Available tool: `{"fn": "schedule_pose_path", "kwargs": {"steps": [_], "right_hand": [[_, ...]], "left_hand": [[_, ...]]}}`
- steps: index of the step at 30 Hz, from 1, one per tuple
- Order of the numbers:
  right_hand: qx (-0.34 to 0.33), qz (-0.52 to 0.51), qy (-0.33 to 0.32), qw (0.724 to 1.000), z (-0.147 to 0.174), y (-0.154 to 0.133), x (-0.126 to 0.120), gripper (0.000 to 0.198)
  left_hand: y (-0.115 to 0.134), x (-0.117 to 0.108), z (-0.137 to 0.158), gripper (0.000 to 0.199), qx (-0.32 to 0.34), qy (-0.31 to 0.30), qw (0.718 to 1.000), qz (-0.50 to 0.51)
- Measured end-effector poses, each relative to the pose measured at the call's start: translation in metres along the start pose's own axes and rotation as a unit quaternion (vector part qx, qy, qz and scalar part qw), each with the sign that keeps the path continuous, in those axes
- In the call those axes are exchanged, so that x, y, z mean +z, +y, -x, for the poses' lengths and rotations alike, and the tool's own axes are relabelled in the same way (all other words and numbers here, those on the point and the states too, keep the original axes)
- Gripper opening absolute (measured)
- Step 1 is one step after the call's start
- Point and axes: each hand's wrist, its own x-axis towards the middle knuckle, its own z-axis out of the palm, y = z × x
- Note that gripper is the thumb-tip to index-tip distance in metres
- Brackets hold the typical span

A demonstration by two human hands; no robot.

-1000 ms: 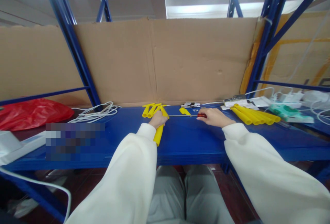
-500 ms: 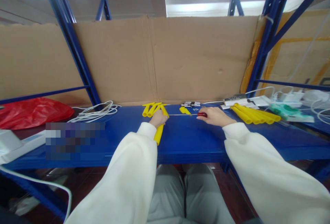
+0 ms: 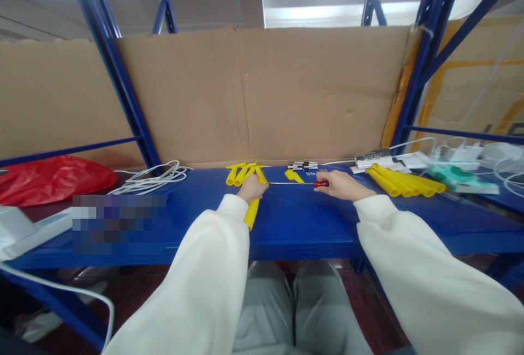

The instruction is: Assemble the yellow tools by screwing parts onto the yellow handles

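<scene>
left hand point(image 3: 250, 187) grips a yellow tube point(image 3: 252, 211), right hand point(image 3: 342, 185) a red-handled screwdriver point(image 3: 321, 183); white cables point(image 3: 149, 179) lie left.

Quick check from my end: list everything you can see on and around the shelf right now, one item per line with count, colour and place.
yellow tube: one, yellow, in the left hand, reaching over the shelf's front edge
screwdriver: one, red handle and thin metal shaft, in the right hand, tip pointing at the yellow tube
short yellow tubes: a few, yellow, behind the left hand
long yellow tubes: a bundle, yellow, right of the right hand
small parts: a cluster, black and white, at the back centre
white cables: a coil, white, back left
red bag: one, red, far left
shelf: one, blue
cardboard sheet: one, brown, behind the shelf
left hand: gripping the yellow tube
right hand: gripping the screwdriver
</scene>
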Motion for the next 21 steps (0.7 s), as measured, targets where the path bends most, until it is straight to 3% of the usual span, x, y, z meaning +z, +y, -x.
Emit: {"fn": "schedule_pose_path", "kwargs": {"steps": [8,21], "right_hand": [[0.001,0.002,-0.005,1.000,0.0011,-0.0055,-0.0006,0.014],[0.045,-0.051,-0.042,0.997,0.0000,-0.0039,0.0044,0.016]], "left_hand": [[0.0002,-0.0019,0.0017,0.020,0.016,0.021,1.000,0.010],[-0.0004,-0.0006,0.0011,0.013,0.018,0.011,1.000,-0.012]]}}
